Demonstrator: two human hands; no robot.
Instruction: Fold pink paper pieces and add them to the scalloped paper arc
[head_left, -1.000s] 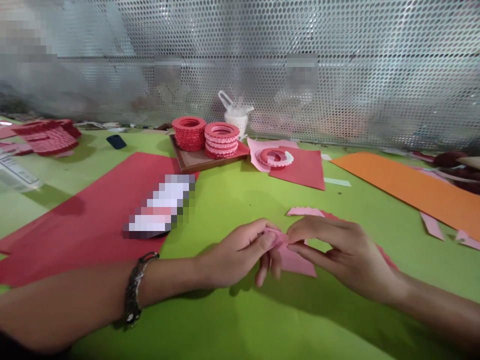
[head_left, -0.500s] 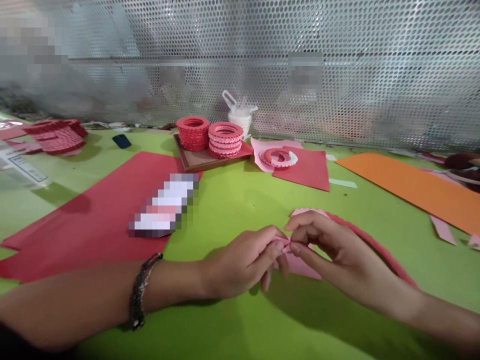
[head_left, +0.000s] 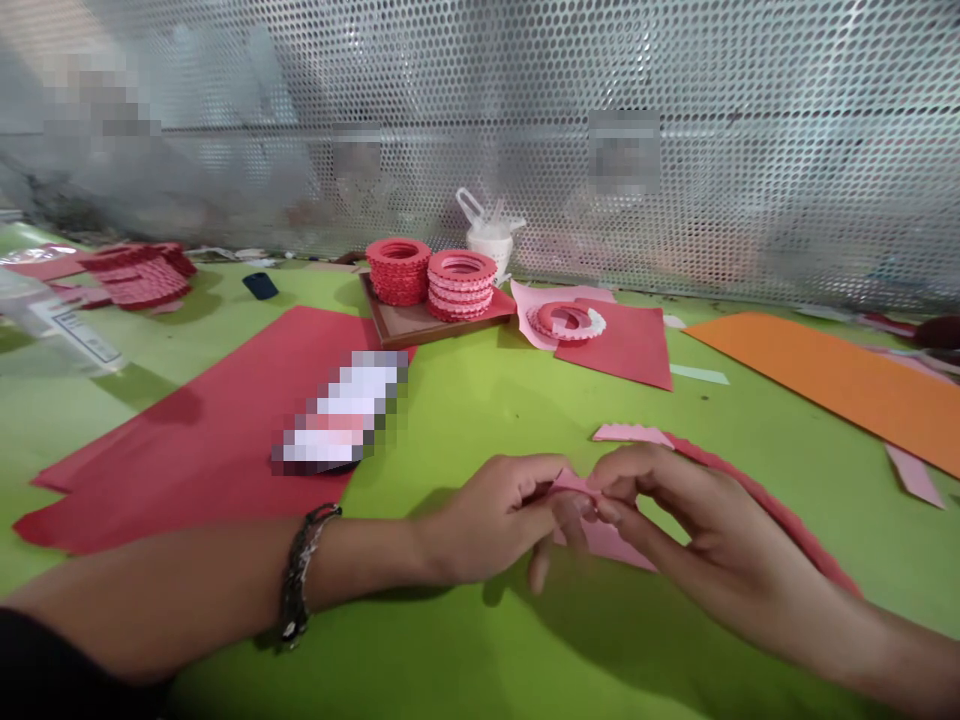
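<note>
A piece of pink paper (head_left: 611, 542) is pinched between my two hands over the green table. My left hand (head_left: 495, 520), with a dark bracelet on its wrist, grips its left side with thumb and fingers. The thumb and fingertips of my right hand (head_left: 697, 530) close on the same paper at its upper edge. How the paper is folded under the fingers is partly hidden. Just behind my right hand lies a scalloped pink strip (head_left: 631, 433), and a long red scalloped strip (head_left: 757, 490) curves away from it, partly covered by that hand.
Red paper sheets (head_left: 217, 420) lie left under a blurred phone (head_left: 341, 415). A brown tray (head_left: 390, 325) holds red and pink ring stacks (head_left: 461, 285). Behind it stands a white cup (head_left: 490, 243). An orange sheet (head_left: 832, 380) lies right, and a perforated metal panel (head_left: 525, 80) stands behind.
The view has shifted slightly, so most things appear a little further right. My fingers have moved slightly on the pink paper, and both hands still hold it.
</note>
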